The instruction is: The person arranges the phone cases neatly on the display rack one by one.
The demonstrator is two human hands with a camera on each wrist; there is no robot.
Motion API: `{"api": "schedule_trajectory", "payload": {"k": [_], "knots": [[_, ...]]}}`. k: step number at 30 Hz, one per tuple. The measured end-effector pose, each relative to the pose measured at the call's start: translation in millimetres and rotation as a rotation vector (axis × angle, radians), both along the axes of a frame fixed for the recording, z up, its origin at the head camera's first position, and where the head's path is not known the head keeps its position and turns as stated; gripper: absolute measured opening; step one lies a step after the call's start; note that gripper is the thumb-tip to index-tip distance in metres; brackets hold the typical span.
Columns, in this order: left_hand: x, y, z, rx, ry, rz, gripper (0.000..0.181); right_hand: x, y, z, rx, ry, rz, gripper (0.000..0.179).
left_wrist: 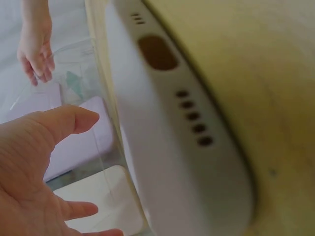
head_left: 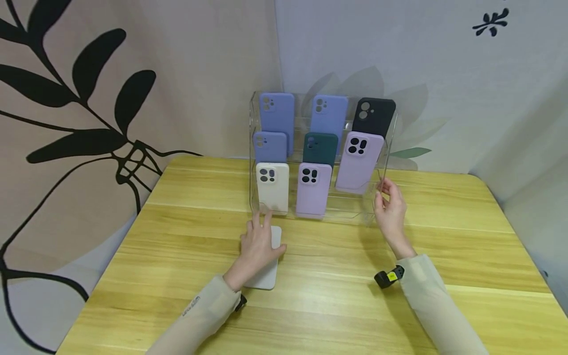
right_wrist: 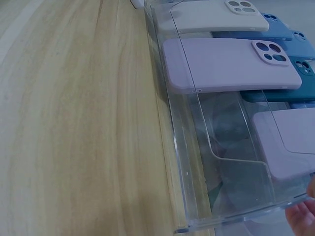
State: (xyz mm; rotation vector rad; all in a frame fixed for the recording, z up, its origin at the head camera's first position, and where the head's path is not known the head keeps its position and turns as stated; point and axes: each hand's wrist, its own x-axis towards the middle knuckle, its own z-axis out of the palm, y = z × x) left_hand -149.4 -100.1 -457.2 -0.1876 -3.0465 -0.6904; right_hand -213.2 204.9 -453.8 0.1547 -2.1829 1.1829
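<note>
A clear acrylic display stand [head_left: 348,206] holds several phone cases in tiers at the back of the table. My right hand [head_left: 391,212] grips the stand's right side panel, thumb and fingers at its edge; only fingertips show in the right wrist view. My left hand [head_left: 257,246] is spread over a pale grey-white phone case [head_left: 266,278] that lies on the table before the stand. Its fingertips are right at the stand's front edge, below a cream phone case [head_left: 279,197]. The bottom end of the pale phone case [left_wrist: 162,147] looms close in the left wrist view.
Two lilac phone cases [head_left: 314,197] lean in the stand, with a dark green one [head_left: 320,148] behind. Several blue cases [head_left: 277,113] and a black case [head_left: 374,118] stand higher up. The wooden table [head_left: 177,276] meets a leaf-patterned backdrop [head_left: 213,74] behind the stand.
</note>
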Motion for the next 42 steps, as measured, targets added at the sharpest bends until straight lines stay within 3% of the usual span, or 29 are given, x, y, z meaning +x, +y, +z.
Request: {"api": "schedule_trajectory", "payload": {"k": [12, 23, 42], "knots": [[2.3, -6.2, -7.7, -0.007, -0.13, 0.005, 0.085, -1.2, -1.5, -0.4, 0.002, 0.035, -0.002, 0.031], [2.9, -3.9, -6.5, -0.07, -0.149, -0.06, 0.066, -0.7, -1.2, -0.7, 0.006, 0.023, -0.006, 0.031], [-0.3, -3.9, -7.0, -0.018, -0.164, -0.068, 0.069, 0.1, -1.5, -0.3, 0.003, -0.007, -0.008, 0.032]]}}
